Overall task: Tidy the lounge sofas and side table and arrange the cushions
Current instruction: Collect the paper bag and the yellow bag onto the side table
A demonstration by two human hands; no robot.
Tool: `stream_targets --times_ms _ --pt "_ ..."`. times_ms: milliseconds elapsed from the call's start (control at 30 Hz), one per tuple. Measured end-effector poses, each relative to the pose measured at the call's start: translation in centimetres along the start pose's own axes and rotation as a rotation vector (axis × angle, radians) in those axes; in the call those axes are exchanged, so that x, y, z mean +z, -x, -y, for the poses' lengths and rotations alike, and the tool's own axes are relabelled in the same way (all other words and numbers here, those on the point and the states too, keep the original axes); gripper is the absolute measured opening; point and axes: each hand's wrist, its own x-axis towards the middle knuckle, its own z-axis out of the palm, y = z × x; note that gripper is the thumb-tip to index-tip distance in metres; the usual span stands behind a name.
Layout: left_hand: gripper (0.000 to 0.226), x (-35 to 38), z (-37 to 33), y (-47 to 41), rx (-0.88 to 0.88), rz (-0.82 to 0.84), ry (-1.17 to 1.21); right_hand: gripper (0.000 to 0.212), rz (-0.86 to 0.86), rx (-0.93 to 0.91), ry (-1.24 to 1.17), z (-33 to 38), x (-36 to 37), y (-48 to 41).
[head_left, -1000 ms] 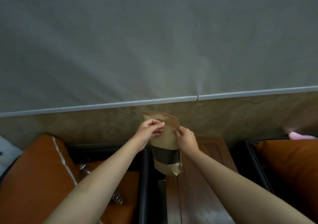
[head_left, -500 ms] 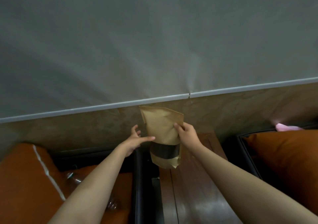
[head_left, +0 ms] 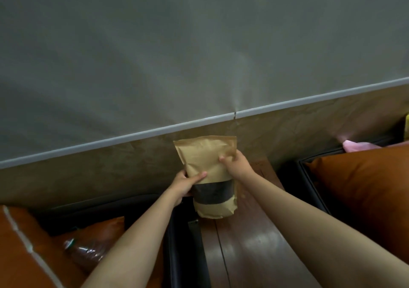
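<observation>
A brown paper pouch (head_left: pixel 204 161) with a dark window band stands upright at the back of the dark wooden side table (head_left: pixel 250 250), close to the wall. My left hand (head_left: pixel 184 185) grips its left edge, thumb across the front. My right hand (head_left: pixel 236 164) holds its upper right side. An orange cushion (head_left: pixel 363 190) lies on the right sofa. Another orange cushion (head_left: pixel 20 250) with a white stripe lies on the left sofa.
A clear plastic bottle (head_left: pixel 83 251) lies on the left sofa seat beside the striped cushion. Something pink (head_left: pixel 354 145) rests behind the right cushion. A black sofa arm (head_left: pixel 179 254) borders the table on the left. The grey wall stands directly behind.
My left hand, which had come off the pouch, has closed on its left edge again. The pouch has sunk lower onto the table, and the view has tilted.
</observation>
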Motion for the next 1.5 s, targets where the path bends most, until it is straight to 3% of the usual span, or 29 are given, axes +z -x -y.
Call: stream_targets --times_ms 300,400,500,633,867,967,1033,1200,1433,1500 --pt "0.079 2.0 1.1 -4.3 -0.031 -0.083 0.047 0.066 -0.031 0.228 -0.205 -3.2 1.3 -3.3" --pt "0.054 2.2 1.5 -5.6 0.01 -0.139 0.06 0.049 -0.027 0.191 -0.263 -3.9 1.8 -3.9" --pt "0.054 2.5 1.3 -6.5 0.051 -0.179 0.067 0.031 -0.039 0.12 -0.325 -4.2 2.0 -4.5" --pt "0.048 2.8 0.8 -7.1 0.098 -0.226 0.115 0.029 -0.061 0.067 -0.412 -3.9 2.6 -5.3" --pt "0.044 1.7 1.2 -8.4 0.085 -0.209 0.145 0.046 -0.035 0.094 -0.318 -3.9 3.4 -6.8" --pt "0.049 1.9 0.8 -8.1 0.039 -0.174 0.124 0.082 -0.003 0.21 -0.219 -4.5 3.8 -7.1" --pt "0.052 1.8 0.7 -7.7 0.02 -0.156 0.111 0.094 0.012 0.232 -0.19 -4.7 4.0 -7.0" --pt "0.063 1.5 1.1 -7.0 0.021 -0.134 0.072 0.098 -0.014 0.253 -0.153 -5.4 3.7 -6.7" --pt "0.055 1.2 1.3 -6.5 0.033 -0.12 0.065 0.093 0.031 0.271 -0.253 -5.6 3.6 -5.8" --pt "0.052 1.3 1.4 -6.5 0.021 -0.127 0.084 0.103 0.077 0.273 -0.282 -5.1 4.1 -5.6"
